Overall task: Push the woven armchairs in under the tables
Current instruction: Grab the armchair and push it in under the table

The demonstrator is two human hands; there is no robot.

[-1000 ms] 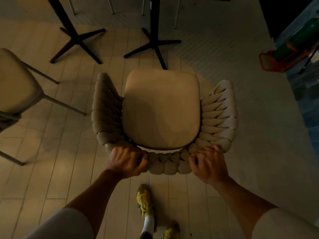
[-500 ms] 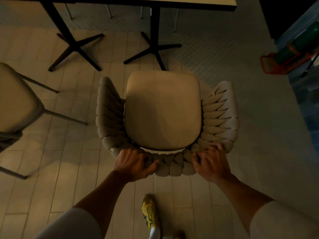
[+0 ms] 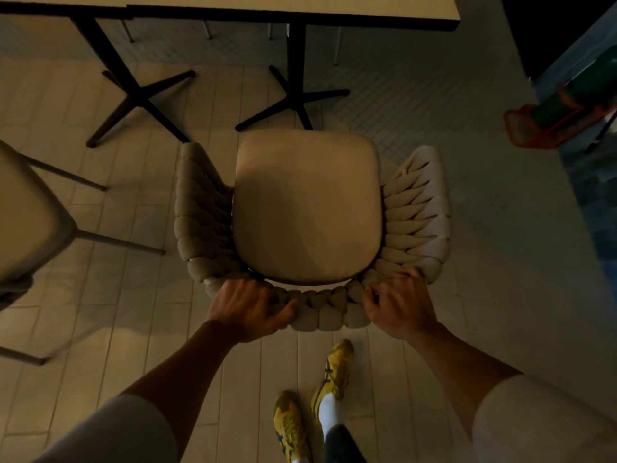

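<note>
Both hands are on the back of the woven armchair [image 3: 307, 208]. The left hand [image 3: 248, 307] is wrapped over the braided top rail near its left corner, thumb lying along the outside. The fingers curl over toward the seat, so you can't see the tips. The right hand [image 3: 399, 304] grips the other corner the same way, knuckles up, fingers tucked down into the weave.

The chair stands on the pale plank floor [image 3: 100, 295] facing the table [image 3: 334, 5]. The front edge of its cushion covers the end of one foot of the black cross base [image 3: 295, 98]. The seat shows fully, clear of the table's near edge. The chair's legs are totally hidden under the seat.

Only the near strip of the tabletop is visible, since the frame cuts off the rest. A second pedestal [image 3: 133, 95] stands to the left. Another chair [image 3: 26, 215] is chopped off by the left edge and pretty blurry. Over on the right there's something orange and green [image 3: 564, 115] in the dark, and honestly I can't tell what it is. Two yellow sneakers [image 3: 332, 372] show at the bottom, one of them clipped by the frame.
</note>
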